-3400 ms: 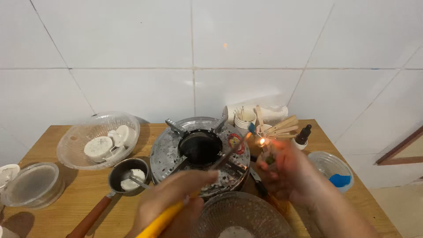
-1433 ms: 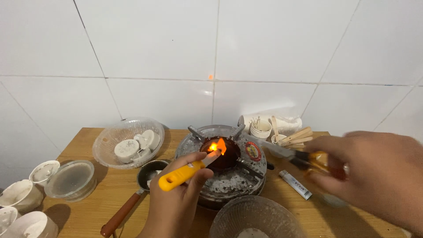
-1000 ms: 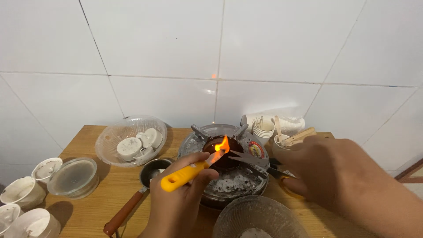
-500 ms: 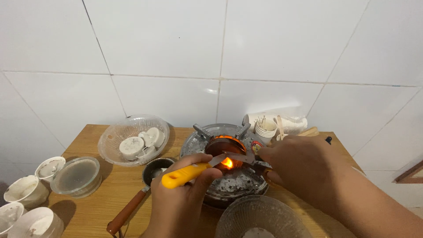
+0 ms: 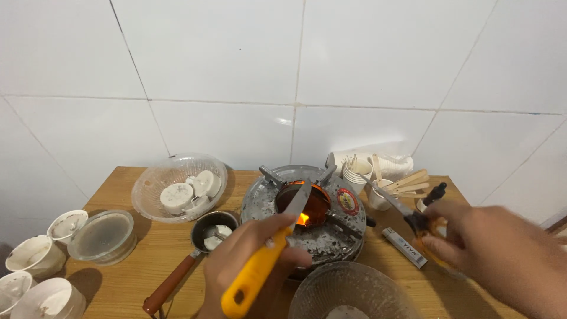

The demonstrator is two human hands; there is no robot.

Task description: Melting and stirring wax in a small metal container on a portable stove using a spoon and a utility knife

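Both the left hand and the right hand are bare, without gloves, rings or sleeves showing.

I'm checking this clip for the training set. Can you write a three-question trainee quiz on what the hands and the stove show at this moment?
1. True or false: the left hand holds a knife with a yellow handle, its blade pointing toward the stove.
2. What does the right hand hold? A) a spoon B) scissors C) the lighter
3. Fill in: a small flame burns in the stove's ____.

Key
1. True.
2. B. The closed blades point up and left, and the lighter lies on the wooden table beside the stove, untouched.
3. Centre cup, the dark round well in the middle.
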